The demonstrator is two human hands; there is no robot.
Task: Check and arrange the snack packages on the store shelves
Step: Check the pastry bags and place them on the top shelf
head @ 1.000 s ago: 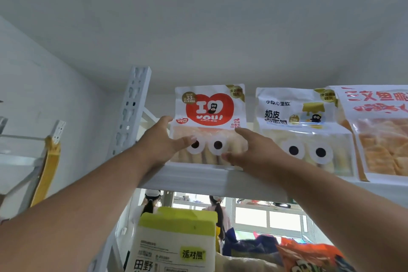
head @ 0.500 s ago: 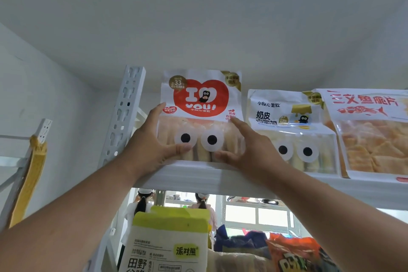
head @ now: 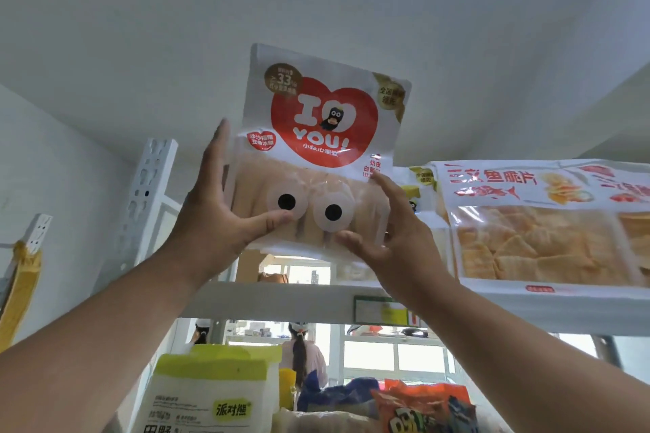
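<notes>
A white snack package (head: 318,155) with a large red heart and the words "I YOU!" is held up in the centre of the frame, clear of the white top shelf (head: 281,302) below it. Its lower half is transparent, and pale stick-shaped snacks are seen through it, overlaid by two printed cartoon eyes. The package is tilted slightly, its top leaning toward the right of the frame.

The left hand (head: 211,221) is seen at centre left, gripping the package's left edge: the thumb is pressed across the front beside the left printed eye, while the fingers are extended up along the side and behind. The right hand (head: 394,239) is seen at centre right, at the package's lower right corner: the thumb is laid along the bottom edge and a fingertip is touching the front just under the red heart. Whether the remaining fingers are curled behind the package cannot be told.

At the right of the frame, a chip package (head: 534,221) with red lettering and a clear window is stood on the same shelf. Between it and the held package, part of another white package (head: 420,186) is visible. A green-edged price label (head: 380,309) is fixed to the shelf's front edge. At the bottom of the frame, a white bag with a yellow-green top (head: 207,394) and an orange bag (head: 422,408) are seen on a lower level.
</notes>
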